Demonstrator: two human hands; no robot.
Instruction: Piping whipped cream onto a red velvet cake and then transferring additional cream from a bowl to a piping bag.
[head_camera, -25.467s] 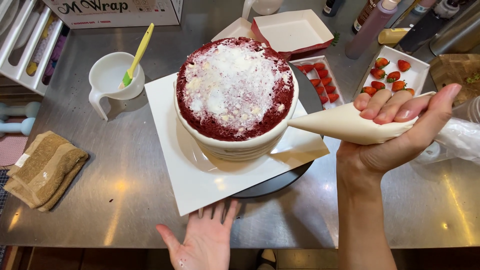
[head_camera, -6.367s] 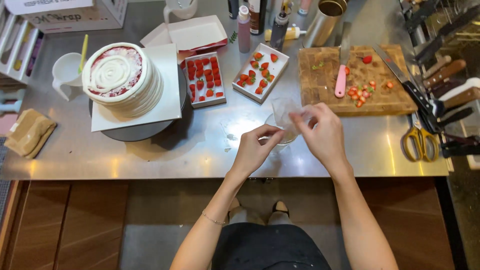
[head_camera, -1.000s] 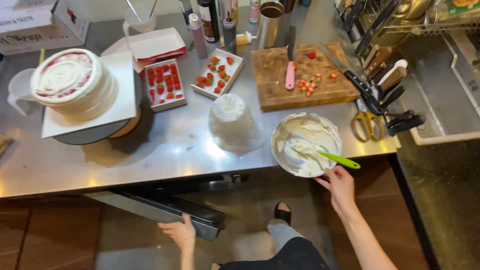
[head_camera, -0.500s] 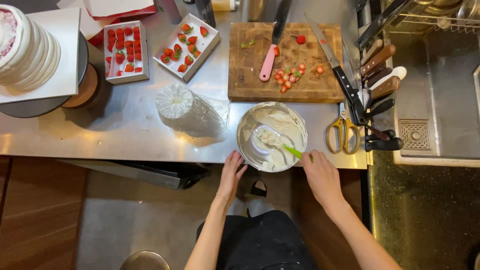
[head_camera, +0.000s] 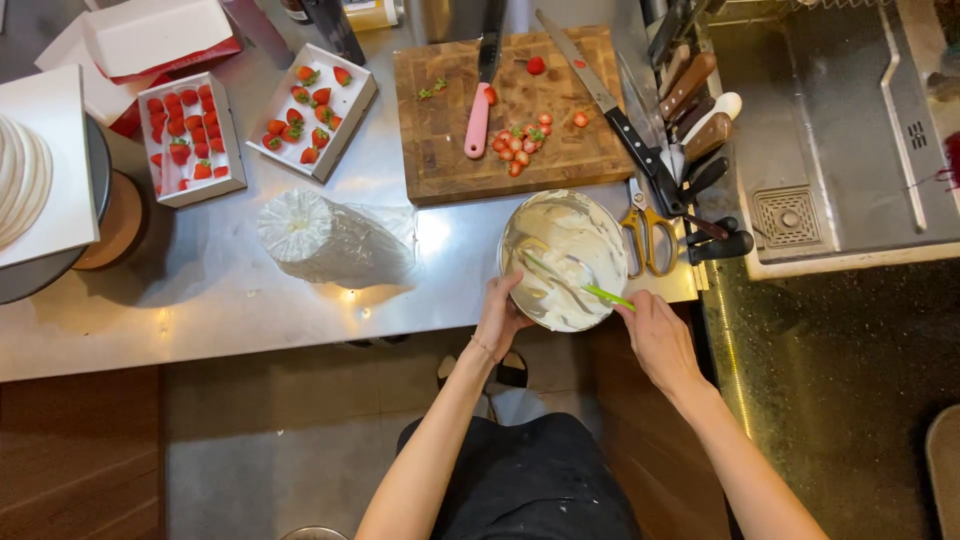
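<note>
A metal bowl (head_camera: 560, 210) of white cream sits at the front edge of the steel counter. My left hand (head_camera: 500, 315) grips the bowl's near rim. My right hand (head_camera: 655, 335) holds the green handle of a spatula (head_camera: 580, 285) whose blade lies in the cream. To the left of the bowl stands a glass (head_camera: 330, 240) lined with a clear piping bag folded over its rim.
A wooden cutting board (head_camera: 510, 110) with cut strawberries and a pink-handled knife (head_camera: 480, 110) lies behind the bowl. Several knives and yellow scissors (head_camera: 645, 230) lie at the right, beside a sink (head_camera: 830, 120). Two white trays of strawberries (head_camera: 190, 135) and a cake stand (head_camera: 50, 190) are at the left.
My view has drawn closer to the bowl. My left hand moved onto the bowl's rim and my right hand closed on the spatula handle.
</note>
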